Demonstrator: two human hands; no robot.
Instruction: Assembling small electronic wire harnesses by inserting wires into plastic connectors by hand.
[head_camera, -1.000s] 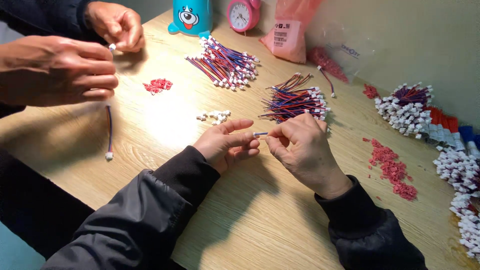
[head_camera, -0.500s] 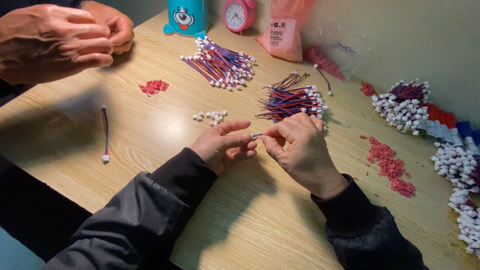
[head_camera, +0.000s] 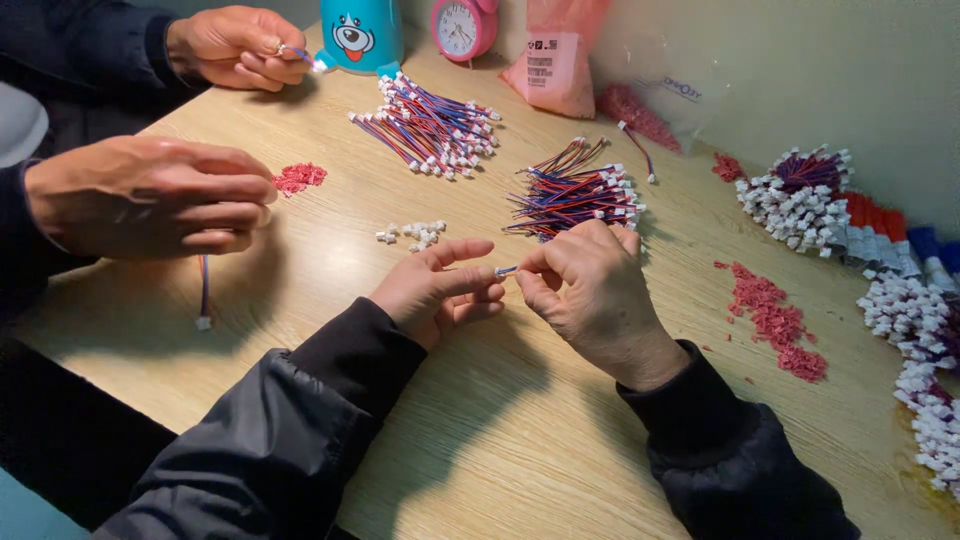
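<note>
Head view showed the left hand (head_camera: 432, 290) and right hand (head_camera: 590, 285) meeting at frame centre, fingertips of both pinched shut on 1 small wire lead (head_camera: 507, 270). Judged step: fitting a connector onto it; the next move called for fine alignment. Beyond lay white connectors (head_camera: 412, 234) and a red-blue wire bundle (head_camera: 572, 190). At upper left, a co-worker's 2 hands (head_camera: 150, 195) worked on the wooden table (head_camera: 500, 430).
</note>
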